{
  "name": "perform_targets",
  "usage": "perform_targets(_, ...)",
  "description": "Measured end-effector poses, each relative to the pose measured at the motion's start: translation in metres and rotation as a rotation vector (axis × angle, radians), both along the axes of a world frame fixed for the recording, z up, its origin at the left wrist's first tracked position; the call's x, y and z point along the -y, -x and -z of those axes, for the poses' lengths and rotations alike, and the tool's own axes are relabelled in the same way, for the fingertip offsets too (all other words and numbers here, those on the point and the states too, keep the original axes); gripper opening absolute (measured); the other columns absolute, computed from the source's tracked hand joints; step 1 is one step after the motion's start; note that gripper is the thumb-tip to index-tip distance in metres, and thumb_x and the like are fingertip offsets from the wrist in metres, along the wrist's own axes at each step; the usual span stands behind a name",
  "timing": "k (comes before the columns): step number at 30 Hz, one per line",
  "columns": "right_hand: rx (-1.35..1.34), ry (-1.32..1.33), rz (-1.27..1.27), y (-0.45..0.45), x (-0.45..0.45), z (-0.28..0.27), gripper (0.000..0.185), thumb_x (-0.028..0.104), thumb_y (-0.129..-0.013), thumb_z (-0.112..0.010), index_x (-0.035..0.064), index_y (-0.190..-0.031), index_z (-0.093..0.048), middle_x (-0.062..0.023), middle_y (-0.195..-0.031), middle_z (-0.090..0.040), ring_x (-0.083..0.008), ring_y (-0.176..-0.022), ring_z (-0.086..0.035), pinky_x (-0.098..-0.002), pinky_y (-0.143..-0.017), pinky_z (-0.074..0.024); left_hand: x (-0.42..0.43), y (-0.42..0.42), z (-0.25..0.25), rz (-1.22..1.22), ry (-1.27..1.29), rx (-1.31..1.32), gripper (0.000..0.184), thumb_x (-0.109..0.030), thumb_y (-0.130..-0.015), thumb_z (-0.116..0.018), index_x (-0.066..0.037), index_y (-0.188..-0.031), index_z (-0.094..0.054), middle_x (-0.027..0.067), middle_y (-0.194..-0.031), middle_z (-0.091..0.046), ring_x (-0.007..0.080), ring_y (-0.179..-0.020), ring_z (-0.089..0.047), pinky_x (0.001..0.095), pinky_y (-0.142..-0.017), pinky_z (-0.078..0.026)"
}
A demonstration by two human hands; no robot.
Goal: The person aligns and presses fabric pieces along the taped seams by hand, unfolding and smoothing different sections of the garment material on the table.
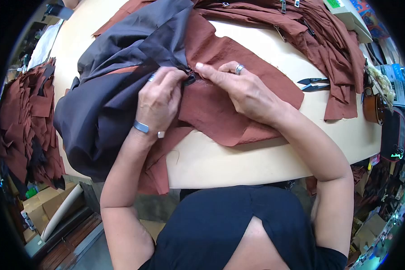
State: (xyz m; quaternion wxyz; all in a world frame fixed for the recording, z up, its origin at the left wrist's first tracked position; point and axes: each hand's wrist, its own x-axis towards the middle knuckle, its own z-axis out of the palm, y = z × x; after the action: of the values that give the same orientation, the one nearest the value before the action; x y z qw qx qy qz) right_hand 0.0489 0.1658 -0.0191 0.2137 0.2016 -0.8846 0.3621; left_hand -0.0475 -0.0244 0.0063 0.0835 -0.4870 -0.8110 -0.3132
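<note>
- Two bare forearms [126, 175] of mine reached over the table [211, 168], one on either side of my black top [238, 216].
- A rust strip [157, 180] hung over the table's near edge, to the left.
- My left hand [161, 92], with a metal cuff [141, 126] at the wrist, had its fingers drawn together on the dark fabric [108, 117] where it met the rust panel [216, 110].
- My right hand [249, 94], a ring [239, 69] on one finger, came to the same meeting place; I could not tell whether its fingertips were pinched on cloth.
- The dark fabric lay bunched to the left, the rust panel spread to the right, partly beneath my right hand.
- Farther right, dark-bladed snips [317, 81] lay just beside the panel.
- Off the left side hung a bundle of rust and black pieces [29, 121].
- At the far right, rust cloth with zip pulls [319, 49] lay heaped, near a pale box [354, 22].
</note>
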Motion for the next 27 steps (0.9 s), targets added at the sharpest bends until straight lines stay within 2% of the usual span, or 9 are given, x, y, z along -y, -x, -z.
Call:
perform_targets(3,-0.076,-0.362,0.016,-0.004,0.003,0.000,0.044,0.006,-0.084,-0.047,0.0062,-0.128,-0.049,-0.0169,-0.113,-0.058,-0.0285,-0.100,-0.057,-0.0363,-0.087,-0.0475,0.003,0.012,0.003,-0.098,0.023,-0.031,0.011,-0.002,-0.083,-0.058,-0.002,-0.093,-0.061,0.0115,-0.092,-0.059,0.0274,-0.080,-0.062,0.0332,-0.070,-0.049)
perform_targets(6,-0.102,-0.531,0.014,-0.005,0.003,-0.006,0.041,0.013,-0.085,-0.047,0.0066,-0.126,-0.050,-0.0139,-0.114,-0.056,-0.0274,-0.102,-0.057,-0.0355,-0.088,-0.0470,0.002,0.018,0.002,-0.112,0.138,-0.111,0.016,-0.012,-0.081,-0.063,-0.003,-0.093,-0.060,0.0115,-0.105,-0.058,0.0293,-0.092,-0.059,0.0361,-0.077,-0.048)
perform_targets(8,-0.113,-0.493,-0.016,-0.003,0.000,-0.001,0.041,0.011,-0.083,-0.049,0.0055,-0.123,-0.051,-0.0129,-0.113,-0.055,-0.0274,-0.103,-0.056,-0.0356,-0.089,-0.0460,0.002,0.019,0.001,-0.110,0.200,-0.072,0.025,-0.018,-0.078,-0.068,-0.004,-0.095,-0.058,0.0119,-0.115,-0.055,0.0326,-0.104,-0.054,0.0392,-0.086,-0.045)
perform_targets(11,-0.107,-0.441,-0.044,-0.001,-0.002,-0.003,0.040,0.008,-0.078,-0.053,0.0038,-0.118,-0.052,-0.0120,-0.112,-0.055,-0.0271,-0.105,-0.054,-0.0357,-0.091,-0.0445,0.001,0.027,0.002,-0.067,0.221,-0.221,0.031,-0.023,-0.075,-0.071,-0.003,-0.094,-0.057,0.0125,-0.111,-0.054,0.0324,-0.103,-0.051,0.0385,-0.085,-0.046)
perform_targets(12,-0.101,-0.424,-0.052,-0.001,-0.003,-0.004,0.040,0.006,-0.076,-0.054,0.0032,-0.116,-0.052,-0.0118,-0.113,-0.055,-0.0269,-0.105,-0.054,-0.0358,-0.091,-0.0440,0.002,0.031,0.004,-0.060,0.222,-0.175,0.034,-0.024,-0.074,-0.072,-0.003,-0.094,-0.055,0.0120,-0.112,-0.053,0.0325,-0.105,-0.049,0.0385,-0.085,-0.046)
perform_targets(15,-0.090,-0.402,-0.067,-0.001,-0.004,-0.003,0.040,0.004,-0.071,-0.057,0.0023,-0.111,-0.051,-0.0121,-0.112,-0.055,-0.0267,-0.106,-0.053,-0.0354,-0.091,-0.0437,0.002,0.037,0.009,-0.021,0.223,-0.173,0.030,-0.022,-0.074,-0.071,-0.003,-0.091,-0.054,0.0118,-0.111,-0.053,0.0320,-0.104,-0.050,0.0389,-0.084,-0.046)
perform_targets(19,-0.083,-0.404,-0.055,0.000,-0.002,-0.001,0.031,0.006,-0.076,-0.054,0.0027,-0.107,-0.052,-0.0131,-0.115,-0.055,-0.0273,-0.105,-0.053,-0.0361,-0.090,-0.0439,0.004,0.052,0.016,0.143,0.183,-0.262,0.025,-0.012,-0.075,-0.069,-0.003,-0.091,-0.052,0.0123,-0.111,-0.054,0.0334,-0.101,-0.053,0.0396,-0.082,-0.047)
perform_targets(24,-0.073,-0.449,-0.059,-0.002,-0.002,-0.003,0.025,0.010,-0.081,-0.050,0.0049,-0.105,-0.052,-0.0147,-0.117,-0.054,-0.0279,-0.106,-0.053,-0.0373,-0.088,-0.0447,-0.002,0.065,-0.004,0.280,0.344,-0.477,0.013,-0.007,-0.079,-0.056,-0.003,-0.091,-0.053,0.0098,-0.107,-0.054,0.0244,-0.098,-0.057,0.0324,-0.078,-0.050)
perform_targets(27,-0.062,-0.461,-0.072,0.000,-0.002,-0.006,0.022,0.011,-0.081,-0.049,0.0058,-0.103,-0.052,-0.0154,-0.117,-0.054,-0.0283,-0.106,-0.053,-0.0380,-0.088,-0.0452,-0.005,0.071,-0.012,0.364,0.392,-0.494,0.016,-0.006,-0.081,-0.057,-0.002,-0.096,-0.053,0.0113,-0.110,-0.054,0.0289,-0.098,-0.057,0.0351,-0.082,-0.049)
